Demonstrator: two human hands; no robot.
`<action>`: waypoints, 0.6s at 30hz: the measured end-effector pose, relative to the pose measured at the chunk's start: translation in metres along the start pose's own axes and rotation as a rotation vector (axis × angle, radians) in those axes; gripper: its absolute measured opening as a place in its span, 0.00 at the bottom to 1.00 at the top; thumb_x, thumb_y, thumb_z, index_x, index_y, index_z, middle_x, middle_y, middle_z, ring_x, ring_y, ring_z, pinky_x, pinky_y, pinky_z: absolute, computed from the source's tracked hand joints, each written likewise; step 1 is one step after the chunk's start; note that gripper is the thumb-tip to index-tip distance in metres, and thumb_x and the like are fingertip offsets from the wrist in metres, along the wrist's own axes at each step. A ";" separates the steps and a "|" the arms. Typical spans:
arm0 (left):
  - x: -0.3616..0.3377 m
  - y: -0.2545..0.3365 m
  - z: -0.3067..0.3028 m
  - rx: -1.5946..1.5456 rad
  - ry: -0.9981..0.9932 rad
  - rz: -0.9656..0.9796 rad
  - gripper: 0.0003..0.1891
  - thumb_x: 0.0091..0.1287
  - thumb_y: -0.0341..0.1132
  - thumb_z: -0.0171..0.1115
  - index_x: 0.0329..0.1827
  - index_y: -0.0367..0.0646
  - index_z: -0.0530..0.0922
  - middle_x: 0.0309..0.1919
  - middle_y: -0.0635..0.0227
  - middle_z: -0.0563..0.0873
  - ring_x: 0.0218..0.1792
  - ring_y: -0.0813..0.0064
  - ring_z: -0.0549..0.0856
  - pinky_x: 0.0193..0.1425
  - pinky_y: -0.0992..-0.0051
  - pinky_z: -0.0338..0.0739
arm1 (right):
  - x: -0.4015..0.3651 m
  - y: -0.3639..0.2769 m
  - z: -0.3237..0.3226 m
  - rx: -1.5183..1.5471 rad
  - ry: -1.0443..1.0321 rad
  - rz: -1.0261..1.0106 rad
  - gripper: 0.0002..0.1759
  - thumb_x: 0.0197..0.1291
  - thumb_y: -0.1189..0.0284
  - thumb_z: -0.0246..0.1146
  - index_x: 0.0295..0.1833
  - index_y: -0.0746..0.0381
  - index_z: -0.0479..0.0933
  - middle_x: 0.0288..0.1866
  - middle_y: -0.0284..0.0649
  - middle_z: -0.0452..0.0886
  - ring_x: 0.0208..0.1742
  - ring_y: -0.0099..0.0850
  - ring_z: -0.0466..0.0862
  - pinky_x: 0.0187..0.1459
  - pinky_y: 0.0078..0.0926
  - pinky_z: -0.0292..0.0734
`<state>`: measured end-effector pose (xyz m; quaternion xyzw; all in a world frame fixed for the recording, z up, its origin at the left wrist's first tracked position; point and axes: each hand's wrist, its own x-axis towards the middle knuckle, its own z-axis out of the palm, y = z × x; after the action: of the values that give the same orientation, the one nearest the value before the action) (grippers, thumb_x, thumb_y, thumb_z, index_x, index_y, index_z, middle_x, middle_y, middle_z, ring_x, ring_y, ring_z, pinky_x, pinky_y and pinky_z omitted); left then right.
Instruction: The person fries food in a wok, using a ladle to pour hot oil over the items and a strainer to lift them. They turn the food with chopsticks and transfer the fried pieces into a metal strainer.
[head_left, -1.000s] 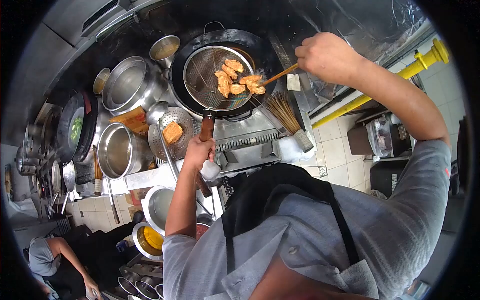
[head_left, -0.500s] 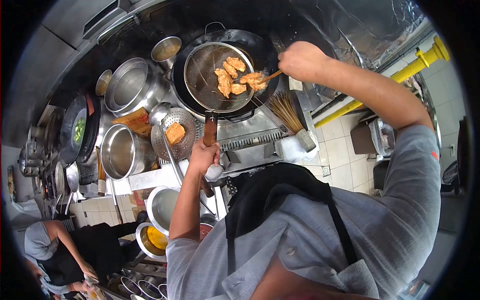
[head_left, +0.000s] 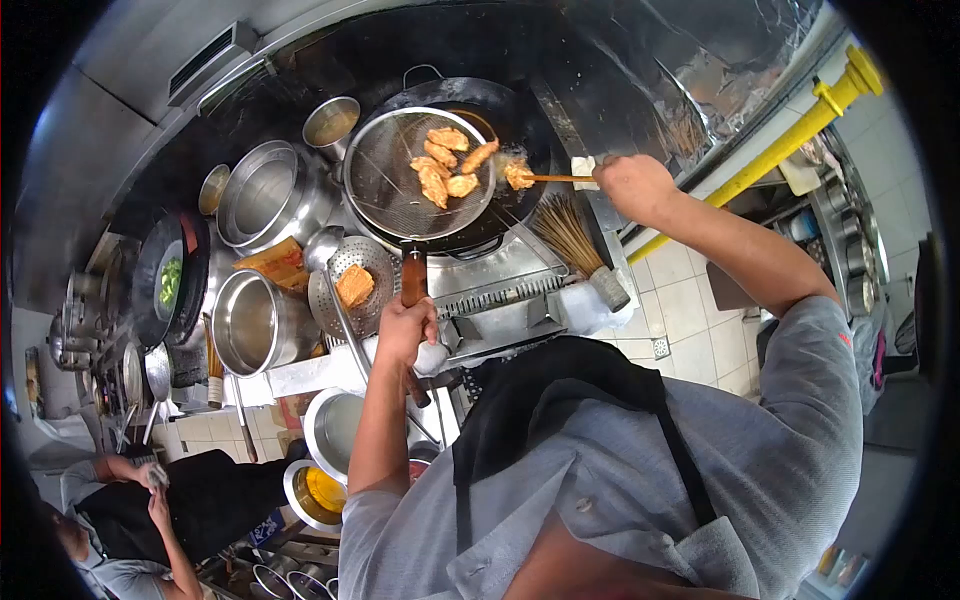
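Observation:
My left hand point(head_left: 405, 330) is wrapped round the wooden handle of a mesh strainer point(head_left: 380, 185), held over a large dark wok point(head_left: 470, 95) of oil. Several golden fried pieces point(head_left: 434, 187), which look like chicken, lie in the mesh; one leans at its right rim. Pinched in my right hand point(head_left: 635, 187) are wooden chopsticks point(head_left: 560, 179), reaching in from the right. Their tips touch another fried piece point(head_left: 519, 176) just outside the strainer, over the bubbling oil.
A perforated ladle point(head_left: 375, 300) holding an orange block point(head_left: 355, 286) rests beside a steel pot point(head_left: 252, 320). A bamboo brush point(head_left: 570, 240) lies right of the wok. Further left is a wok with greens point(head_left: 170, 283). A person point(head_left: 180, 510) stands at lower left. A yellow pipe point(head_left: 780, 155) runs at right.
My right hand and the chopsticks have moved right and down, away from the strainer's middle, with a fried piece at their tips. The strainer sits slightly further left.

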<state>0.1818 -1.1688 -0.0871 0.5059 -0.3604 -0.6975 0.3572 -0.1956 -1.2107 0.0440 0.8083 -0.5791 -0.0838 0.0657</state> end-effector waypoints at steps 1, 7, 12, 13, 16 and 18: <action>-0.001 0.004 0.000 0.010 -0.003 -0.003 0.03 0.65 0.27 0.54 0.36 0.37 0.70 0.20 0.67 0.75 0.13 0.78 0.71 0.15 0.77 0.68 | 0.001 -0.001 -0.002 0.012 -0.009 0.024 0.10 0.53 0.75 0.54 0.35 0.63 0.81 0.40 0.47 0.83 0.42 0.44 0.84 0.42 0.38 0.80; -0.010 0.025 0.012 0.042 -0.051 0.028 0.04 0.64 0.26 0.56 0.34 0.37 0.69 0.18 0.68 0.74 0.13 0.78 0.72 0.14 0.76 0.67 | 0.013 -0.015 -0.024 0.068 -0.076 0.045 0.10 0.53 0.75 0.55 0.35 0.64 0.82 0.38 0.49 0.84 0.42 0.45 0.84 0.42 0.40 0.80; -0.002 0.015 0.027 0.175 -0.027 0.013 0.04 0.63 0.26 0.56 0.34 0.37 0.70 0.17 0.68 0.74 0.11 0.78 0.71 0.12 0.77 0.67 | 0.016 -0.014 -0.025 0.081 -0.097 0.057 0.10 0.52 0.76 0.55 0.35 0.64 0.82 0.37 0.49 0.84 0.42 0.46 0.85 0.43 0.40 0.80; 0.001 0.012 0.028 0.220 0.003 0.020 0.03 0.63 0.25 0.55 0.34 0.37 0.70 0.17 0.68 0.74 0.11 0.78 0.71 0.12 0.76 0.66 | 0.014 -0.013 -0.025 0.093 -0.089 0.063 0.10 0.52 0.76 0.55 0.34 0.65 0.82 0.37 0.49 0.84 0.42 0.46 0.85 0.43 0.40 0.80; 0.010 0.000 0.025 0.264 0.018 0.060 0.03 0.63 0.25 0.55 0.34 0.36 0.70 0.18 0.68 0.74 0.11 0.78 0.71 0.11 0.77 0.66 | 0.000 -0.008 -0.035 0.094 -0.089 0.075 0.09 0.51 0.76 0.56 0.33 0.65 0.82 0.36 0.50 0.84 0.42 0.46 0.84 0.42 0.41 0.80; 0.012 -0.005 0.024 0.253 0.020 0.048 0.03 0.63 0.25 0.55 0.34 0.36 0.69 0.18 0.68 0.74 0.11 0.79 0.71 0.10 0.76 0.65 | -0.013 -0.001 -0.042 0.089 -0.099 0.083 0.09 0.51 0.75 0.57 0.33 0.65 0.82 0.35 0.50 0.84 0.41 0.46 0.84 0.42 0.41 0.80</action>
<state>0.1557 -1.1729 -0.0915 0.5453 -0.4538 -0.6326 0.3106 -0.1905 -1.1976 0.0853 0.7805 -0.6179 -0.0947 0.0043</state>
